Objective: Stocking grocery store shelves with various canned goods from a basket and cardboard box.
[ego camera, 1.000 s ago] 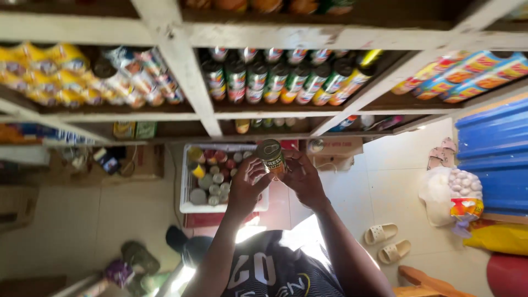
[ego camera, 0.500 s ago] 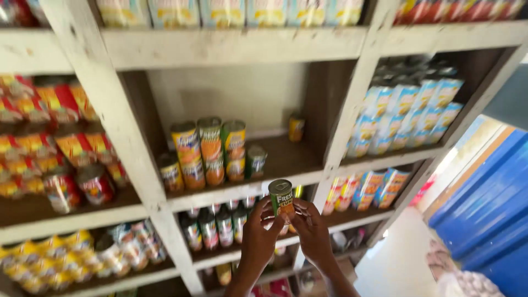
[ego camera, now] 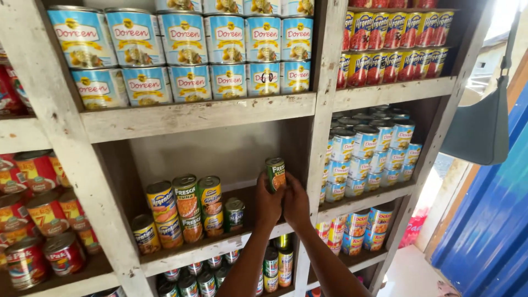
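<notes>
Both hands are up at the middle of the frame, the left hand point(ego camera: 268, 204) and the right hand point(ego camera: 296, 201) pressed side by side and closed around the lower half of a small green-labelled can point(ego camera: 275, 173). The can stands upright above the fingers, its top rim clear, right at the front edge of the wooden shelf point(ego camera: 209, 247) and just beside the pale upright post point(ego camera: 319, 137).

A tin like this looks rigid and fairly weighty for its size, judging by its kind; the walls will not give under a squeeze. The glossy label could be a touch slippery, so a wrap around the curved side, low on the body as now, seems the sound place to hold it, with the rims as stops above and below.

Left of the hands, on the same shelf, a cluster of stacked cans point(ego camera: 187, 212) stands, with bare shelf between it and the hands. Upper left of the frame, blue-labelled cans point(ego camera: 187, 55) fill a row. To the right, more blue cans point(ego camera: 368, 154), and a grey bag point(ego camera: 481, 129) hangs at the right edge.
</notes>
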